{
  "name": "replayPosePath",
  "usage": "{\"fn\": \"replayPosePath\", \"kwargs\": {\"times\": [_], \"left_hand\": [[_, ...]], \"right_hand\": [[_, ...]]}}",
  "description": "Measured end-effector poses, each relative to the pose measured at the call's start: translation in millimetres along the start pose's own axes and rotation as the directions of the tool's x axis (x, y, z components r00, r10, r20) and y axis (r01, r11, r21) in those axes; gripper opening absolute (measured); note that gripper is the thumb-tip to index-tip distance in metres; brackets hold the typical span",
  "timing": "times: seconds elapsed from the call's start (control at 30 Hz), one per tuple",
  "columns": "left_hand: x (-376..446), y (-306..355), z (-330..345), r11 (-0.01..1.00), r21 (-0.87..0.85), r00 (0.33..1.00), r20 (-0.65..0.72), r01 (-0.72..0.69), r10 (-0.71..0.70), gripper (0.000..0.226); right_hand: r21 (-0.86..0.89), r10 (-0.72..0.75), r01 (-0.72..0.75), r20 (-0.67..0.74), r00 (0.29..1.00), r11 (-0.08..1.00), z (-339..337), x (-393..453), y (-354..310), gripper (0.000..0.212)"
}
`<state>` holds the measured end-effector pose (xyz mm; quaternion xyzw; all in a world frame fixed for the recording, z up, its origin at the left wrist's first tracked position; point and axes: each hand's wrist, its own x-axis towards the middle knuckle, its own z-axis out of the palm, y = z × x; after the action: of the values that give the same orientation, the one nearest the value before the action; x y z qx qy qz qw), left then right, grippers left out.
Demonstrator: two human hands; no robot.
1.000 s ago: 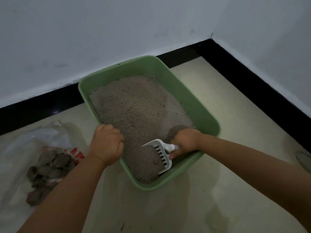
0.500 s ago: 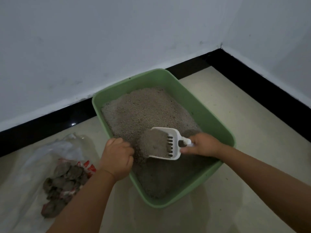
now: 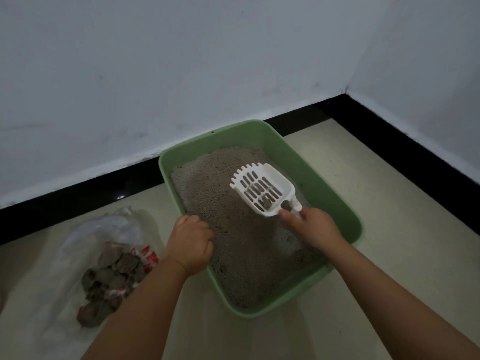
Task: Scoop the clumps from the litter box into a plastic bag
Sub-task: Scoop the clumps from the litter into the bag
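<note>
Lower left: plastic bag point(image 3: 78, 245) holding grey clumps point(image 3: 109, 279). Centre: left hand point(image 3: 191, 242) curled over the rim of the green litter box point(image 3: 335, 203). Right of centre: right hand point(image 3: 315, 228) gripping white scoop point(image 3: 262, 189), raised above the litter, small clump inside.

Right hand point(image 3: 314, 229) holds white scoop point(image 3: 262, 189) with a small clump point(image 3: 266, 202) above litter in green litter box point(image 3: 306, 175), left hand point(image 3: 191, 242) grips its rim, plastic bag point(image 3: 104, 245) of clumps on floor point(image 3: 389, 229) left.
</note>
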<state>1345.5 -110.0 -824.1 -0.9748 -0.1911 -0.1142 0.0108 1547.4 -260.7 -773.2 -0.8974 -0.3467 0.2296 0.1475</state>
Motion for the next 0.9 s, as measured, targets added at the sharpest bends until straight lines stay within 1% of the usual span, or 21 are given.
{"fn": "replayPosePath", "kwargs": {"times": [0.07,0.13,0.17,0.27,0.33,0.43,0.5,0.57,0.6,0.63,0.67,0.7,0.73,0.77,0.8,0.83,0.87,0.9], "left_hand": [[-0.7,1.1,-1.4,1.000,0.002,1.000,-0.003,0.009,-0.009,0.030],[-1.8,2.7,-3.0,1.000,-0.017,1.000,-0.014,0.010,-0.011,0.029],[-3.5,4.0,-3.0,0.999,-0.039,1.000,-0.025,0.007,-0.008,0.028],[-14.9,12.9,-4.6,0.989,-0.149,0.998,-0.059,0.014,-0.023,0.023],[-28.5,17.3,-5.1,0.970,-0.244,0.995,-0.095,0.005,-0.029,0.027],[-52.9,12.4,-18.8,0.964,-0.261,0.988,-0.133,0.044,-0.081,0.033],[-73.7,-1.6,-32.0,0.969,-0.197,0.979,-0.108,0.148,-0.172,0.039],[-98.4,-19.6,-48.3,0.935,-0.120,0.938,-0.054,0.334,-0.342,0.044],[-111.6,-28.8,-57.4,0.893,-0.095,0.896,-0.029,0.440,-0.444,0.046],[-125.6,-37.6,-64.9,0.838,-0.074,0.840,-0.002,0.540,-0.542,0.049],[-140.7,-46.3,-71.5,0.770,-0.057,0.772,0.036,0.636,-0.635,0.053],[-155.0,-53.3,-77.6,0.695,-0.046,0.696,0.078,0.718,-0.714,0.058],[-168.5,-59.4,-82.8,0.610,-0.044,0.609,0.129,0.792,-0.782,0.064],[-180.4,-64.8,-86.6,0.511,-0.055,0.511,0.194,0.858,-0.837,0.068],[-189.3,-68.9,-87.9,0.386,-0.101,0.399,0.278,0.917,-0.874,0.072],[-194.8,-71.0,-88.4,0.252,-0.180,0.302,0.360,0.951,-0.883,0.075],[-198.1,-71.7,-87.7,0.137,-0.252,0.237,0.428,0.958,-0.872,0.069],[-198.9,-71.3,-87.9,0.079,-0.307,0.222,0.466,0.948,-0.857,0.054]], "right_hand": [[-0.037,0.033,-0.033,-0.013,0.999,0.999,-0.4,-8.4,-2.8,0.049],[-0.036,0.054,-0.055,-0.024,0.998,0.998,-0.6,-16.1,-3.7,0.045],[-0.044,0.063,-0.064,-0.026,0.998,0.997,-1.6,-20.1,-4.6,0.045],[-0.138,0.087,-0.090,-0.026,0.996,0.986,-8.4,-31.8,-8.4,0.048],[-0.164,0.105,-0.112,-0.051,0.993,0.980,-12.0,-37.2,-11.2,0.049],[-0.203,0.121,-0.132,-0.068,0.990,0.970,-15.5,-44.8,-20.6,0.055],[-0.216,0.092,-0.099,-0.043,0.995,0.971,-12.8,-51.9,-37.1,0.056],[-0.279,0.010,-0.003,0.023,1.000,0.960,-4.2,-61.1,-62.0,0.053],[-0.287,-0.040,0.055,0.061,0.997,0.956,3.5,-66.3,-76.6,0.052],[-0.258,-0.089,0.111,0.094,0.992,0.960,12.3,-72.0,-92.1,0.049],[-0.209,-0.133,0.158,0.130,0.983,0.965,22.0,-77.8,-107.7,0.046],[-0.178,-0.178,0.205,0.158,0.971,0.962,32.3,-83.6,-122.8,0.043],[-0.193,-0.222,0.257,0.183,0.958,0.947,43.3,-90.3,-137.6,0.038],[-0.256,-0.264,0.313,0.206,0.942,0.915,54.5,-96.8,-151.4,0.033],[-0.336,-0.305,0.364,0.218,0.927,0.868,65.7,-103.2,-163.5,0.027],[-0.409,-0.342,0.403,0.217,0.915,0.819,76.5,-109.6,-174.2,0.026],[-0.462,-0.369,0.428,0.218,0.904,0.777,87.0,-114.5,-182.9,0.027],[-0.498,-0.382,0.441,0.221,0.897,0.747,96.5,-117.8,-189.1,0.027]]}}
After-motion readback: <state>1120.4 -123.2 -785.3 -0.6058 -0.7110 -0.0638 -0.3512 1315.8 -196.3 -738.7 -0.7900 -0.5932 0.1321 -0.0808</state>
